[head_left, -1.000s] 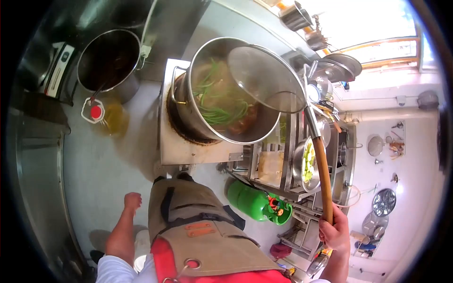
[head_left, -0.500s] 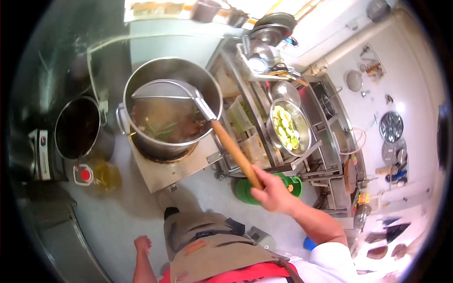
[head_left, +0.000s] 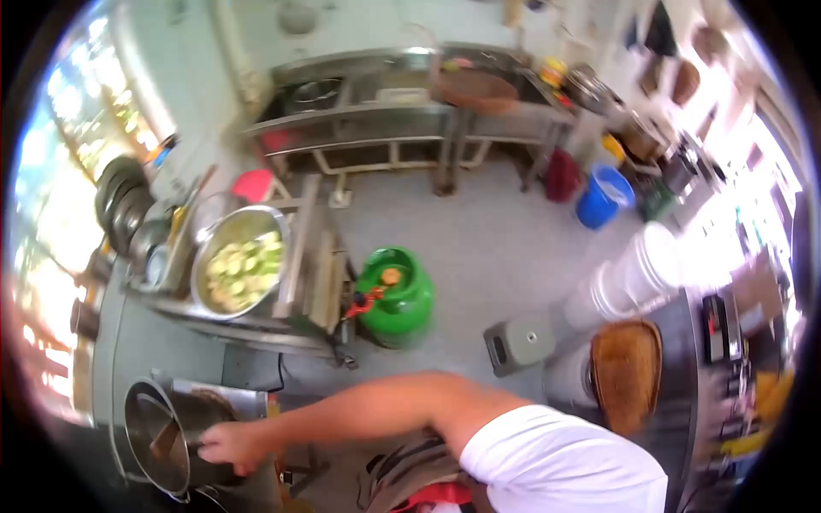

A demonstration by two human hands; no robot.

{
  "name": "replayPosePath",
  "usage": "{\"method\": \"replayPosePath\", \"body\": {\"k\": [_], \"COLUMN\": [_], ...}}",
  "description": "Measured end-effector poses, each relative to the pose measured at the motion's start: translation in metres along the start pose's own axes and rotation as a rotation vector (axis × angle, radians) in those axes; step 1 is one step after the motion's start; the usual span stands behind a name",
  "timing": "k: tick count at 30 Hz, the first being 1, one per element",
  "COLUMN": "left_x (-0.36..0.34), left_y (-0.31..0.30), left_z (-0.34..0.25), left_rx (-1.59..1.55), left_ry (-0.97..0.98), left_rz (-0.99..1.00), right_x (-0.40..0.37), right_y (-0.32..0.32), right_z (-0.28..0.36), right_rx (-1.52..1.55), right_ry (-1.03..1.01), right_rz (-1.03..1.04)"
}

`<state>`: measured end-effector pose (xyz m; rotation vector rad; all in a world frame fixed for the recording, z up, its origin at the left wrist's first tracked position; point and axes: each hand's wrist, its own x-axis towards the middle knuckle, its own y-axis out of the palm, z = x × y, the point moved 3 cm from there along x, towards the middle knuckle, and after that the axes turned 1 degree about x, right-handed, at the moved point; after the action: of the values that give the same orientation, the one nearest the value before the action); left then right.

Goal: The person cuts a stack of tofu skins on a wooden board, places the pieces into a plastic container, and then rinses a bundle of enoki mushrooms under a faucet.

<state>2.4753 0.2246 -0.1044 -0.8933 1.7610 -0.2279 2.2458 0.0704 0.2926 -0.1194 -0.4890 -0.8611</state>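
Observation:
My right hand (head_left: 229,446) reaches across to the left, its fingers closed at the near rim of the deep metal pot (head_left: 190,412). A brown wooden part (head_left: 166,438) shows inside the pot beside my fingers. It looks like the handle of the long cooking spade, though the fist hides where they meet. The spade's metal head cannot be made out. Beside the pot is the metal stove top (head_left: 248,400). My left hand is out of view.
A steel bowl of sliced green vegetables (head_left: 244,269) stands on a metal rack (head_left: 301,256). On the floor are a green gas cylinder (head_left: 398,299), a grey stool (head_left: 519,344) and a blue bucket (head_left: 604,198). A wooden board (head_left: 629,376) lies at right.
The view has swung to the right, so the pot now sits at lower left. My right arm stretches left to its rim. My left hand has left the view.

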Motion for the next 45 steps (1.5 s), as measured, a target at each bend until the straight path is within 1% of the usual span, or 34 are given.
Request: {"method": "replayPosePath", "body": {"k": [1,4,5,6,7,9,11,12,15,16,19,21,23,24,25,26,27,28,29,30,32,33,34,37,38,39,40,42,43,44,45], "left_x": [0.004,0.011,0.014,0.019,0.023,0.043,0.062,0.071,0.102,0.114,0.164,0.197,0.240,0.257,0.299,0.338,0.328,0.324,0.307,0.286,0.226,0.206,0.201,0.197,0.192,0.197,0.193,0.177,0.169,0.162,0.155], "left_y": [0.004,0.024,0.031,0.039,0.048,0.063,0.078,0.087,0.122,0.134,0.175,0.200,0.221,0.230,0.248,0.265,0.289,0.313,0.339,0.367,0.422,0.445,0.469,0.540,0.562,0.576,0.585,0.603,0.612,0.623,0.637], "left_z": [-0.033,-0.114,-0.135,-0.154,-0.173,-0.233,-0.294,-0.323,-0.418,-0.451,-0.578,-0.672,-0.781,-0.837,-0.893,-0.947,-1.013,-1.060,-1.106,-1.148,-1.222,-1.242,-1.250,-1.272,-1.280,-1.276,-1.273,-1.273,-1.280,-1.290,-1.301], "left_rx": [0.016,0.040,0.052,0.064,0.082,0.123,0.189,0.218,0.320,0.357,0.428,0.437,0.399,0.424,0.630,0.819,0.963,0.715,0.468,0.222,0.287,0.330,0.380,0.537,0.590,0.699,0.816,1.020,1.084,1.137,1.184], "left_ry": [0.021,0.057,0.065,0.072,0.088,0.121,0.146,0.151,0.164,0.179,0.237,0.249,0.262,0.320,0.610,0.914,0.997,0.849,0.688,0.517,0.618,0.664,0.661,0.670,0.676,0.711,0.730,0.752,0.760,0.761,0.761], "left_rz": [0.020,0.081,0.098,0.116,0.128,0.184,0.240,0.269,0.339,0.359,0.430,0.460,0.443,0.441,0.455,0.396,0.320,0.356,0.387,0.412,0.470,0.489,0.530,0.627,0.657,0.668,0.674,0.688,0.692,0.699,0.707], "right_x": [-0.049,-0.235,-0.299,-0.355,-0.392,-0.461,-0.496,-0.510,-0.565,-0.589,-0.684,-0.748,-0.819,-0.827,-0.832,-0.839,-0.846,-0.847,-0.842,-0.843,-0.858,-0.866,-0.877,-0.942,-0.975,-1.008,-1.045,-1.113,-1.148,-1.169,-1.190], "right_y": [-0.019,-0.102,-0.121,-0.141,-0.143,-0.163,-0.184,-0.197,-0.256,-0.281,-0.337,-0.356,-0.355,-0.343,-0.330,-0.316,-0.304,-0.296,-0.292,-0.290,-0.297,-0.303,-0.309,-0.352,-0.365,-0.378,-0.391,-0.419,-0.433,-0.446,-0.459], "right_z": [0.017,0.016,0.031,0.029,0.037,0.061,0.077,0.080,0.091,0.100,0.146,0.164,0.101,0.121,0.144,0.145,0.146,0.168,0.198,0.212,0.216,0.211,0.206,0.220,0.229,0.237,0.226,0.261,0.269,0.323,0.361], "right_rx": [-0.139,-0.240,-0.034,-0.175,-0.153,-0.109,0.025,0.098,0.113,0.105,0.079,0.176,-0.261,-0.179,-0.093,-0.112,-0.128,-0.024,0.075,0.196,0.428,0.550,0.682,0.645,0.688,0.620,0.486,0.256,0.133,0.062,0.032], "right_ry": [-0.060,0.396,0.788,0.829,0.839,0.871,0.833,0.806,0.699,0.707,0.753,0.748,1.007,1.141,1.265,1.275,1.288,1.228,1.162,1.137,1.066,1.017,0.957,0.736,0.764,0.871,0.849,1.049,1.057,1.050,0.952], "right_rz": [0.003,-0.058,-0.319,-0.359,-0.440,-0.664,-0.815,-0.873,-1.020,-1.075,-1.275,-1.531,-1.563,-1.609,-1.676,-1.719,-1.761,-1.837,-1.905,-2.001,-2.194,-2.288,-2.369,-2.558,-2.479,-2.468,-2.431,-2.308,-2.341,-2.427,-2.524]}}
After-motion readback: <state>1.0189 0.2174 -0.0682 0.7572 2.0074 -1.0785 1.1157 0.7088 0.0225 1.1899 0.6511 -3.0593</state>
